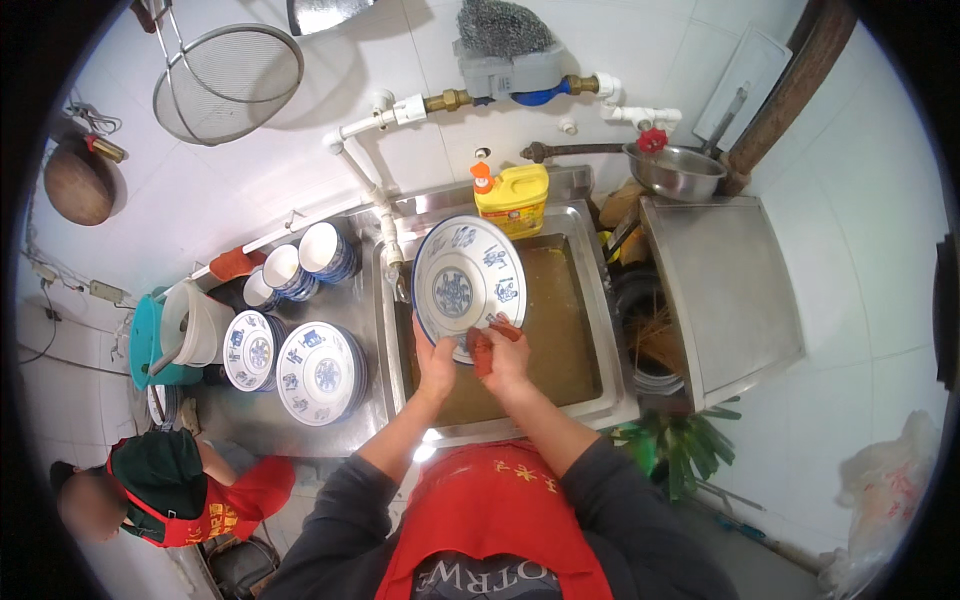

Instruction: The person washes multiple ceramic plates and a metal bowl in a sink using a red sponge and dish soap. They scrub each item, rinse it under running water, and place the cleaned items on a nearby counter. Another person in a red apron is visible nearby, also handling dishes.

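A large white bowl with blue figures (454,292) is tilted up over the sink, its inner face towards me. My left hand (435,361) grips the bowl by its lower left rim, thumb on the inside. In my right hand (506,356) is a reddish-brown cloth (480,351), pressed against the bowl's lower right rim. Below both hands, murky brownish water (559,315) stands in the stainless-steel sink (611,330). Left of the sink, a stack of similar large bowls (319,373) sits on the steel counter, beside a stack of smaller ones (251,351).
Small bowls (322,251) are stacked by the wall near the tap (393,259). A yellow detergent jug (514,201) stands behind the sink. Buckets (199,326) occupy the counter's far left. A person in a red apron (217,510) is at lower left. A steel-topped cabinet (724,292) stands right.
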{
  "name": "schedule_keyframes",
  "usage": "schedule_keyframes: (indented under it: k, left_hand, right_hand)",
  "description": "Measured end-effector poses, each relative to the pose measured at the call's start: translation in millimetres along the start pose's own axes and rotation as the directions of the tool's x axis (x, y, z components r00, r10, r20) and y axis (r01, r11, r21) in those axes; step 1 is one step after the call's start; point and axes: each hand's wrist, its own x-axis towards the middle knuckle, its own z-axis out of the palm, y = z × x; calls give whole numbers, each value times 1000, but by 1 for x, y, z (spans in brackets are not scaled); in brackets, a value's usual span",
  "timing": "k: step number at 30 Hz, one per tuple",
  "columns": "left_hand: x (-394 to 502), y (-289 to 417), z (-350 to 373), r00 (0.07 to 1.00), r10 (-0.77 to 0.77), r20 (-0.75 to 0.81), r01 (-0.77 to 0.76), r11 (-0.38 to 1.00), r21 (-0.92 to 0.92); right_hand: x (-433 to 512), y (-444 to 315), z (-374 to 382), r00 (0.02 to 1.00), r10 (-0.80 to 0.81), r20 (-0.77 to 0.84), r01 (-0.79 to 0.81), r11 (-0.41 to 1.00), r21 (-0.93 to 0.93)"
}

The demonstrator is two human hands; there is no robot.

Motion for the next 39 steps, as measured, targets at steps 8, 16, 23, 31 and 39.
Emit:
schedule_keyframes:
  k: [8,16,23,31,39]
  left_hand:
    - [-29,55,-36,594,18,804,-802,-55,594]
    - [-20,16,-24,347,-446,825,-856,209,473]
    - [-25,47,-34,719,-539,438,-88,555,827]
    - [-13,27,-14,801,-575,164,464,770,438]
    - [-7,29,11,826,-515,228,439,842,314]
  right_hand:
    - [43,-60,-76,982,89,167,60,691,-720]
    - [80,-40,-109,913,-148,380,402,172,-899]
    - [124,-14,-191,990,12,142,142,-130,-981]
    - [103,-18,-119,949,-24,313,248,669,-701]
    - [52,-60,15,580,-416,700,809,197,-554]
